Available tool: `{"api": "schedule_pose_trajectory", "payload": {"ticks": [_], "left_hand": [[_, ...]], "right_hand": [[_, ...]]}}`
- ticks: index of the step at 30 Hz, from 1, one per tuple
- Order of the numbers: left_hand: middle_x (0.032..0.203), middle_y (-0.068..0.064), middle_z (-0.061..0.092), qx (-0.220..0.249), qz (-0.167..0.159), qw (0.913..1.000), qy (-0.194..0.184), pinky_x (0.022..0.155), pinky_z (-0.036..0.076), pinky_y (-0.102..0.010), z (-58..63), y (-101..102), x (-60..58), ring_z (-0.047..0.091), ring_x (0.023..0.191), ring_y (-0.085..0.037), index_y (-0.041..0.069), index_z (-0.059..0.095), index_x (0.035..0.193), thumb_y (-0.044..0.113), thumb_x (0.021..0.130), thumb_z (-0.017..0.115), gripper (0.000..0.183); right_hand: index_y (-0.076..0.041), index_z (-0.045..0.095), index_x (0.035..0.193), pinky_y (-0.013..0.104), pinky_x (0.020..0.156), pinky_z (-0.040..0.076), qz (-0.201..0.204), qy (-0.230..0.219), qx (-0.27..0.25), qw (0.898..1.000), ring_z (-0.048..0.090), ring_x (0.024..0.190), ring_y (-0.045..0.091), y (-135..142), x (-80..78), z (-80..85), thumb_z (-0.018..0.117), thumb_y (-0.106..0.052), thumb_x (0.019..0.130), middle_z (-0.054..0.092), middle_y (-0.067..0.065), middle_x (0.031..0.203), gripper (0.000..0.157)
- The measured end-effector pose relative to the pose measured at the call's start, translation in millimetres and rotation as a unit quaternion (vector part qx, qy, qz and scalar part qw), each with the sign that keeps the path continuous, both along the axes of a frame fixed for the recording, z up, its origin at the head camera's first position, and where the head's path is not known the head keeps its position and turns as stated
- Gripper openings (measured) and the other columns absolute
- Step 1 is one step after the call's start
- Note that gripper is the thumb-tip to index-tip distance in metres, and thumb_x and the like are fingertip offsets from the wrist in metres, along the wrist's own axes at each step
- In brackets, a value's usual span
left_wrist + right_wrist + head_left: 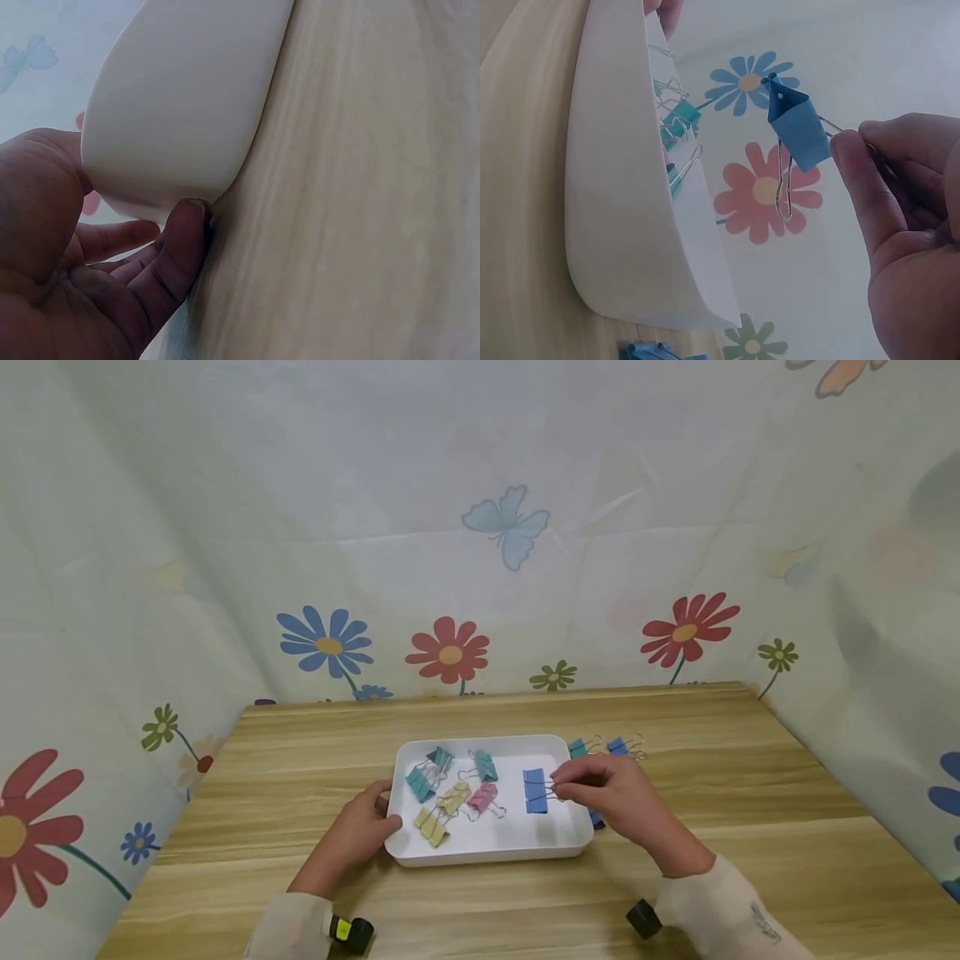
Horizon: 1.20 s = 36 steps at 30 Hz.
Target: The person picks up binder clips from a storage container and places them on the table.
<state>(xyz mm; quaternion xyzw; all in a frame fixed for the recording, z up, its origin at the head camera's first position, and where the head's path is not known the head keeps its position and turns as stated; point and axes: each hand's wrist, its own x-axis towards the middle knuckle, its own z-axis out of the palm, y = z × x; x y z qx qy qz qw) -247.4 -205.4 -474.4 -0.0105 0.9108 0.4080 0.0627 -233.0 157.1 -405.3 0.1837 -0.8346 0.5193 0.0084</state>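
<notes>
A white tray (480, 853) sits on the table with several binder clips in it. My left hand (361, 827) grips its left end, thumb over the rim; the left wrist view shows the fingers (184, 240) low against the tray's outer wall. Between thumb and forefinger, my right hand (611, 789) pinches a wire handle of a blue binder clip (801, 135). That clip hangs over the right part of the tray, its other wire handle dangling. Inside the tray lie teal clips (486, 767), yellow clips (432, 827) and a pink clip (482, 797), mostly in the left half.
Beyond the tray's right end, a teal clip (577, 748) and a blue clip (618, 746) lie on the wooden table (750, 827). Another blue clip (597, 820) shows partly beneath the right hand. A flowered cloth (375, 568) hangs behind the table.
</notes>
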Motion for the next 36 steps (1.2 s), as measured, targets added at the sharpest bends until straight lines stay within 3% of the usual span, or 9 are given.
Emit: {"api": "schedule_pose_trajectory", "payload": {"ticks": [8,15,21,27,36], "left_hand": [[0.108,-0.012,0.065,-0.002,0.001,1.0,-0.002,0.073,0.052,-0.033,-1.2,0,-0.5,0.059,0.086,-0.019,0.004,0.044,0.141,0.016,0.084,0.063,0.061],[0.11,-0.012,0.064,-0.01,0.002,0.9999,-0.005,0.077,0.052,-0.036,0.8,1,-0.5,0.06,0.089,-0.019,0.003,0.043,0.142,0.018,0.085,0.063,0.062],[0.111,-0.013,0.065,-0.011,0.001,0.9999,-0.004,0.078,0.052,-0.037,4.1,1,0.0,0.06,0.09,-0.02,0.003,0.043,0.141,0.017,0.085,0.063,0.061],[0.111,-0.013,0.065,-0.013,-0.001,0.9999,-0.006,0.079,0.053,-0.037,3.8,0,0.7,0.061,0.092,-0.02,0.003,0.043,0.141,0.017,0.086,0.063,0.061],[0.111,-0.014,0.065,-0.007,-0.005,0.9999,-0.005,0.079,0.053,-0.038,3.0,-1,1.3,0.061,0.092,-0.021,0.002,0.043,0.141,0.016,0.085,0.063,0.061]], "right_hand": [[-0.006,0.074,0.095,0.025,0.072,0.055,-0.007,-0.008,-0.009,1.0,0.067,0.085,0.011,12,3.5,4.4,0.074,-0.021,0.083,0.072,0.012,0.102,0.019],[-0.006,0.073,0.098,0.027,0.051,0.048,-0.042,-0.045,0.0,0.998,0.061,0.071,0.012,28,9.5,12.6,0.074,-0.027,0.083,0.07,0.011,0.102,0.026],[-0.003,0.072,0.098,0.029,0.057,0.053,-0.034,-0.022,-0.005,0.999,0.062,0.066,0.013,43,12.6,12.3,0.073,-0.022,0.085,0.071,0.013,0.097,0.023],[0.005,0.069,0.102,0.031,0.065,0.057,-0.013,-0.019,-0.022,0.999,0.069,0.073,0.016,57,15.0,8.7,0.07,-0.016,0.087,0.071,0.017,0.093,0.025],[-0.002,0.072,0.101,0.028,0.071,0.057,-0.029,-0.037,0.01,0.999,0.069,0.079,0.017,73,17.8,2.8,0.07,-0.019,0.087,0.071,0.015,0.099,0.022]]}}
